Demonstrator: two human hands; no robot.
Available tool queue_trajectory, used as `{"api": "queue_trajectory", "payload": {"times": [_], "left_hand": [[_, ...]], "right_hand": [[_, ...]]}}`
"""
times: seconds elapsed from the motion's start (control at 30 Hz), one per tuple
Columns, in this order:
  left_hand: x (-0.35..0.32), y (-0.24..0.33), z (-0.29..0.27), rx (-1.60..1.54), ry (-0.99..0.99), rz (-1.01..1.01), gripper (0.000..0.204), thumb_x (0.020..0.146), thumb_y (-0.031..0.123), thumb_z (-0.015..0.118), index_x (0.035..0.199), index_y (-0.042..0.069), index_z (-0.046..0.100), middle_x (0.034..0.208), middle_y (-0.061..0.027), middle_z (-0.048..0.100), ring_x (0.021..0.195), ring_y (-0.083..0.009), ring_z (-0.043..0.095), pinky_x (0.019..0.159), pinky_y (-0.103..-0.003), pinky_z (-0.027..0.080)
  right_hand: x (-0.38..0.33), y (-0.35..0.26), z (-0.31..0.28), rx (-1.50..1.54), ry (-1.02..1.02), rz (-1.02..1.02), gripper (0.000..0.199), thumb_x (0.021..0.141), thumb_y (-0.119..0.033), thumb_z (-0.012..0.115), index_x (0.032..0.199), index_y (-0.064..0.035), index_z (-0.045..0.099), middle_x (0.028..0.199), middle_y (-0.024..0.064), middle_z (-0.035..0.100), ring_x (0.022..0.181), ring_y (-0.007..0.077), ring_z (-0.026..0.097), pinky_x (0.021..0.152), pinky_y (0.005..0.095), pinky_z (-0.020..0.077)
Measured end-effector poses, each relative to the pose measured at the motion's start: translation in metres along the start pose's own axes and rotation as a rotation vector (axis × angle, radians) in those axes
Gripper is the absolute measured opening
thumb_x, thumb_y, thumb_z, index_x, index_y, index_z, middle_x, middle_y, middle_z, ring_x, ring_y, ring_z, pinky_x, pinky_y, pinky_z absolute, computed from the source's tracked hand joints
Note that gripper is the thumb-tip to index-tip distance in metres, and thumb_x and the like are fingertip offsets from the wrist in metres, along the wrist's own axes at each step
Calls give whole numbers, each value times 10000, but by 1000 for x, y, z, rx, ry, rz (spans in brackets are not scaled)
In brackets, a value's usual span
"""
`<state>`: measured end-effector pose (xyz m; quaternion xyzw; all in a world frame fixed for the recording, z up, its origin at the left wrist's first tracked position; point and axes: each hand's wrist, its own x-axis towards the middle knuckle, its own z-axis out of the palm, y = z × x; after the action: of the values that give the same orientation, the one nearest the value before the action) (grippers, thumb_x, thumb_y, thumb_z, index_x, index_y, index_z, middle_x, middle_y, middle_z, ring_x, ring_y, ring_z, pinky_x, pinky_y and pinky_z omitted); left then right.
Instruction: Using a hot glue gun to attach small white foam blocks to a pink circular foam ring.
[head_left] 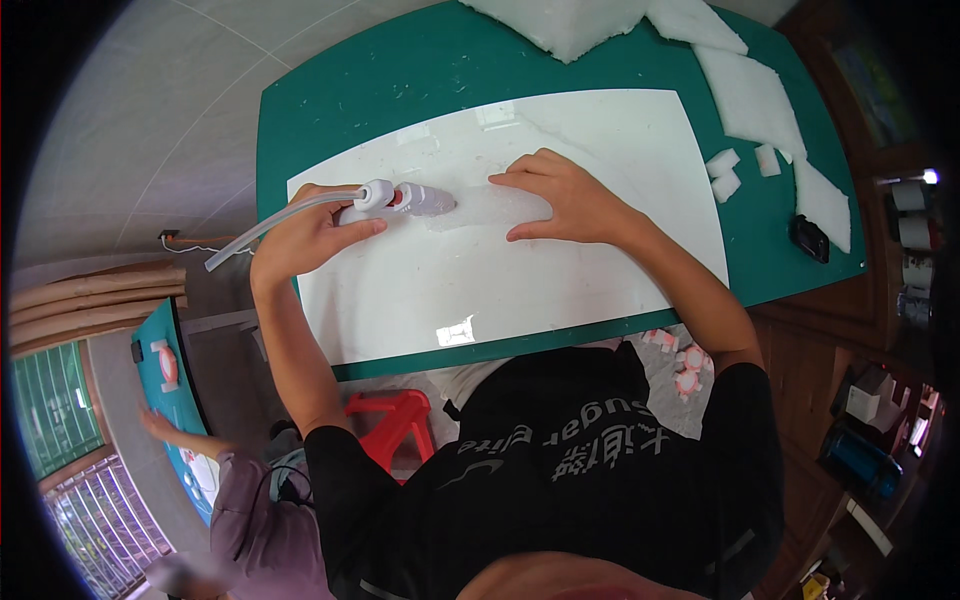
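My left hand (318, 228) is closed around a white plastic fitting (374, 194) with a small red part, its thumb along the near side. From the fitting a clear tube (285, 214) curves down to the left. To its right sits a pale ribbed, translucent section (428, 199). A strip of translucent wrap (480, 208), apparently bubble wrap, runs from there toward my right hand (570, 203). The right hand is open, with thumb and fingers spread across the strip's near and far edges. Both hands are over a glossy white board (560, 290).
Beneath the board is a green table (370, 85). White foam pieces (750, 95) and small foam blocks (723, 170) lie at the right, near a black object (810, 238). A red stool (395, 425) stands below. Another person (265, 520) works at a second table on the left.
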<state>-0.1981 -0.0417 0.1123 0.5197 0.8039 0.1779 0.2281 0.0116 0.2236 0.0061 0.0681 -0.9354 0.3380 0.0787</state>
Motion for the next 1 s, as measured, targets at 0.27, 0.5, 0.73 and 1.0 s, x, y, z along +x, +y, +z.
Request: {"api": "queue_trajectory", "payload": {"times": [0.27,0.5,0.73,1.0], "left_hand": [[0,-2,6,0,31,-8,422,836,352,797,949,-46,711,584,-97,426,540,-147,366,504,-336,292],[2,4,8,-14,47,32,393,840,333,794,948,-36,712,584,-88,424,543,-142,369,504,-335,291],[4,15,4,-11,9,41,353,851,293,783,987,-25,714,591,-76,444,549,-141,378,507,-334,297],[3,25,1,40,6,52,321,846,244,779,1031,-11,721,626,-102,497,555,-143,393,516,-320,320]], "right_hand": [[0,0,1,-3,4,4,683,753,-437,836,1301,-77,644,1231,87,635,1132,265,545,1010,356,453],[-1,0,2,-14,8,9,679,754,-437,836,1298,-77,647,1223,88,636,1129,260,547,1000,352,455],[0,-1,1,5,-13,14,678,756,-378,846,1324,-76,630,1228,103,611,1155,266,529,1014,351,443],[-1,2,1,-13,23,-35,661,767,-424,828,1296,-72,646,1204,93,631,1119,266,546,991,354,458]]}}
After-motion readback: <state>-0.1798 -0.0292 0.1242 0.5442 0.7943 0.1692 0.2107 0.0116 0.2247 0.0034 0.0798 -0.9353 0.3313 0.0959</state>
